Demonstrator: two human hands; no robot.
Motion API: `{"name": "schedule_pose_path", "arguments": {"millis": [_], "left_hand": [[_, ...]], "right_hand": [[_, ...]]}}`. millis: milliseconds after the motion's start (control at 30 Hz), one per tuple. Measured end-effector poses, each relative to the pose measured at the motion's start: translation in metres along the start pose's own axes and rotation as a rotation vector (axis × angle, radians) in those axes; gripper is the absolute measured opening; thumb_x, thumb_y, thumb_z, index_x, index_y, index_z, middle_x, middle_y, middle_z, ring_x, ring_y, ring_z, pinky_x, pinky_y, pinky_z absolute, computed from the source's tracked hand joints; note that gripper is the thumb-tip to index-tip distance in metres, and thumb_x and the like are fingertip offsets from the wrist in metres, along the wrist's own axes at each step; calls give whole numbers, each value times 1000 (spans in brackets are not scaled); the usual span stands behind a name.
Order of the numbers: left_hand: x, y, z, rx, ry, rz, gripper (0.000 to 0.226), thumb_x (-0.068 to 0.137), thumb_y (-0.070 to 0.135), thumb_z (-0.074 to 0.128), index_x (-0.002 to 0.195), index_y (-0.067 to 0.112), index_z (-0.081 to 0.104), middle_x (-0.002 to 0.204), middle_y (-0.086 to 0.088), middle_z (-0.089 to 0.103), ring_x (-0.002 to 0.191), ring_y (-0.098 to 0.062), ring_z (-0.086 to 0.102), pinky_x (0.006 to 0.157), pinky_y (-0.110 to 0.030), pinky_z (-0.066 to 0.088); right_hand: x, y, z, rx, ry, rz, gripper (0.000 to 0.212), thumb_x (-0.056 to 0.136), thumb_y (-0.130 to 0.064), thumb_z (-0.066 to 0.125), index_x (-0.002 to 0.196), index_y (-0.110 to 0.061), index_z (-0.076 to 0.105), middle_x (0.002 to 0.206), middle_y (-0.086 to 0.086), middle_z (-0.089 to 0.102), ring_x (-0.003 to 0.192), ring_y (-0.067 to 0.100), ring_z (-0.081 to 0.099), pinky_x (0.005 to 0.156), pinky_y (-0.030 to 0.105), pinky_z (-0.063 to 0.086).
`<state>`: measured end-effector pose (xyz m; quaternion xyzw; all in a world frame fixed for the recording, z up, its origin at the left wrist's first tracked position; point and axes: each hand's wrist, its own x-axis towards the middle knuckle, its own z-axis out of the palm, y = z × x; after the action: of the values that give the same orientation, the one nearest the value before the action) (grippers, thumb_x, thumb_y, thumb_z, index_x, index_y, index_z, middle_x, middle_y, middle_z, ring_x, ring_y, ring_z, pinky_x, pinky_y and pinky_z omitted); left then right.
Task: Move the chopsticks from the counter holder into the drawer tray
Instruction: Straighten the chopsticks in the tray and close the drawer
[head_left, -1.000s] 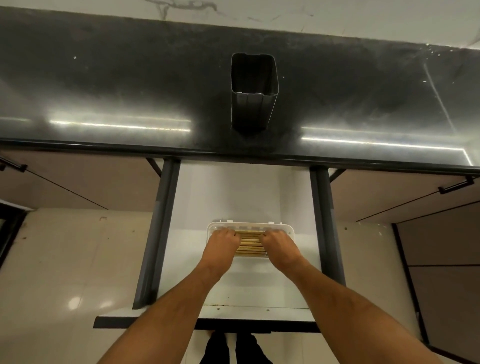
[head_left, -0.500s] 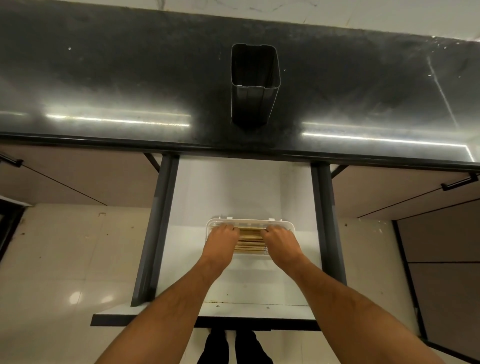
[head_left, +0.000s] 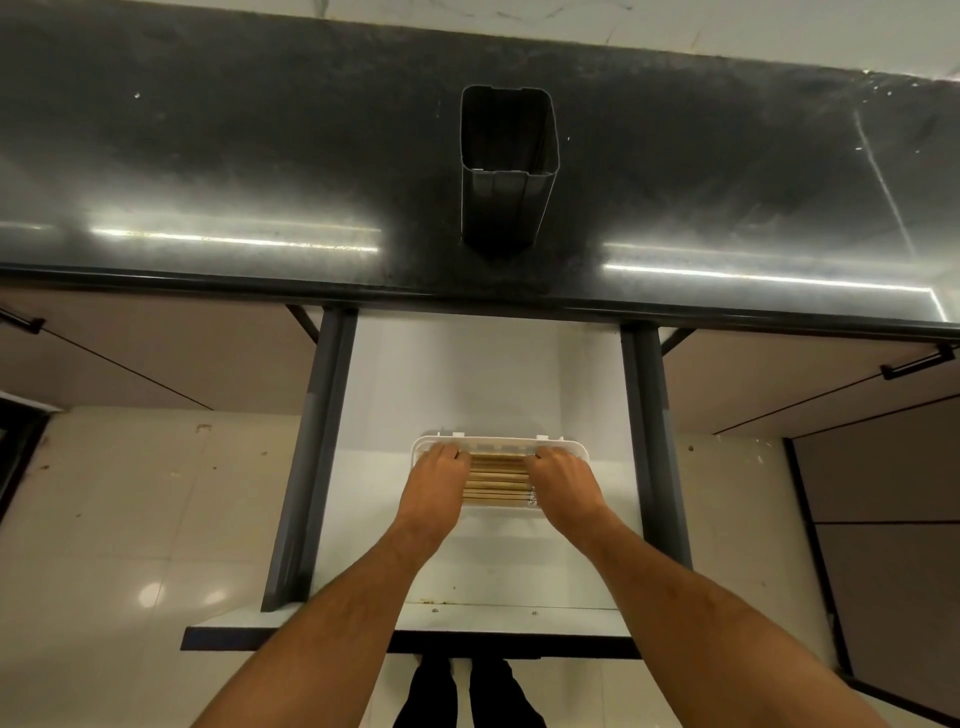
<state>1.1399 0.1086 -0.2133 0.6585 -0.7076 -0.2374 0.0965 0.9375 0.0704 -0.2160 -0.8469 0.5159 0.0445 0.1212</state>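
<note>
Several wooden chopsticks (head_left: 496, 478) lie side by side in a white tray (head_left: 498, 443) inside the open white drawer (head_left: 478, 374). My left hand (head_left: 434, 480) covers their left ends and my right hand (head_left: 563, 483) covers their right ends. The fingers of both hands curl down over the sticks, and the fingertips are hidden. A dark rectangular holder (head_left: 506, 171) stands upright on the black counter (head_left: 208, 156) above the drawer, and nothing shows inside it.
Dark metal rails (head_left: 317, 441) (head_left: 654, 441) run along both sides of the drawer. Its front panel (head_left: 415, 636) is near my legs (head_left: 467, 696). Closed cabinet fronts with a black handle (head_left: 917, 364) flank the drawer. Pale floor tiles lie below.
Both hands stay on the chopsticks in the tray. Only the view has shifted slightly.
</note>
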Motion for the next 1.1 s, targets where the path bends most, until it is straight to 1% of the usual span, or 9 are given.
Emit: {"name": "schedule_pose_path", "arguments": {"millis": [100, 167, 267, 333, 400, 500, 667, 867, 1100], "left_hand": [[-7, 1, -8, -52, 180, 46, 38, 89, 22, 75, 122, 7, 66, 121, -11, 69, 109, -24, 66, 94, -34, 59], [-9, -2, -12, -199, 348, 28, 33, 94, 29, 67, 120, 10, 66, 117, -8, 69, 104, -19, 66, 90, -32, 60], [-5, -6, -16, -469, 485, -276, 28, 103, 24, 53, 131, 21, 59, 128, 4, 60, 114, -10, 57, 95, -24, 53], [1, -9, -16, -672, 508, -537, 27, 104, 26, 51, 130, 19, 59, 125, 2, 61, 113, -15, 60, 95, -30, 55], [4, -12, -14, -867, 463, -753, 24, 106, 28, 47, 117, 15, 64, 111, -5, 67, 105, -25, 67, 88, -36, 59], [6, -14, -8, -989, 356, -895, 26, 107, 27, 44, 103, 13, 66, 99, -9, 69, 95, -28, 69, 80, -34, 58], [9, -8, -5, -982, 342, -908, 28, 107, 24, 43, 98, 13, 67, 95, -9, 68, 92, -26, 66, 80, -33, 55], [7, -10, -3, -869, 340, -885, 31, 107, 24, 43, 101, 9, 70, 95, -11, 69, 89, -25, 66, 87, -41, 58], [6, -9, -3, -794, 377, -858, 30, 106, 23, 44, 96, 13, 71, 87, -6, 69, 80, -20, 65, 83, -40, 59]], "right_hand": [[-9, 7, -3, 156, 227, 9, 24, 82, -26, 81, 99, -12, 71, 95, 7, 73, 80, 20, 70, 74, 28, 59], [-14, 10, -8, 327, 427, 109, 14, 90, -25, 72, 95, -14, 65, 90, 5, 68, 76, 16, 64, 72, 23, 56], [-14, 12, -16, 642, 584, 534, 22, 102, -39, 48, 103, -20, 60, 97, -3, 63, 82, 9, 60, 76, 18, 51], [-11, 14, -21, 838, 553, 850, 30, 104, -44, 42, 102, -21, 61, 94, -4, 65, 77, 5, 63, 62, 12, 47], [-10, 16, -18, 932, 471, 1009, 37, 105, -44, 40, 91, -18, 62, 83, 1, 69, 63, 6, 65, 49, 11, 43], [-13, 11, -8, 1054, 362, 1034, 39, 105, -42, 40, 91, -14, 64, 80, 5, 71, 65, 13, 70, 54, 23, 54], [-14, 0, 1, 1008, 337, 1003, 34, 107, -32, 41, 106, -9, 67, 92, 10, 72, 76, 20, 72, 66, 33, 62], [-16, 0, 2, 923, 330, 977, 26, 106, -23, 47, 114, -10, 67, 100, 11, 73, 80, 22, 71, 72, 38, 63], [-15, 0, 4, 897, 328, 988, 24, 104, -21, 51, 116, -9, 67, 103, 12, 72, 84, 25, 72, 76, 43, 63]]}}
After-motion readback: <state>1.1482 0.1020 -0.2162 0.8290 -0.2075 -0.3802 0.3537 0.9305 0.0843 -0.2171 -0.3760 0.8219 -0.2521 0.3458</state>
